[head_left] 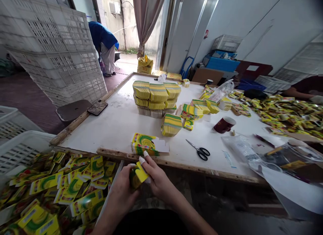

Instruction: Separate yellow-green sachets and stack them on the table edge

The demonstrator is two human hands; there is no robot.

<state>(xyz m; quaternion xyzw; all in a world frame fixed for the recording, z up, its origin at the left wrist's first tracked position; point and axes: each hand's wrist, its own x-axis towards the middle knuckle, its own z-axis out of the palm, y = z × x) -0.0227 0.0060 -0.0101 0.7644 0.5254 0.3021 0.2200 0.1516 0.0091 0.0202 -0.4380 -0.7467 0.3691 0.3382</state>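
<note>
Between my two hands, just in front of the table's near edge, is a small yellow and green carton (141,174) with a flap standing up. My left hand (123,184) wraps round its left side. The fingers of my right hand (155,176), with white covers on the tips, press on its flap side. A short stack of flat cartons (145,143) lies just beyond on the table edge, a white flap sticking out to the right. Below on the left, a white crate (30,142) holds many yellow cartons (69,191).
Banded carton stacks (157,93) stand mid-table. Scissors (200,152), a dark red mug (224,124) and a phone (98,107) lie around them. More cartons (285,110) are heaped at right beside another person's arm (302,88). Tall white crates (60,53) and a bent-over person (106,43) are behind left.
</note>
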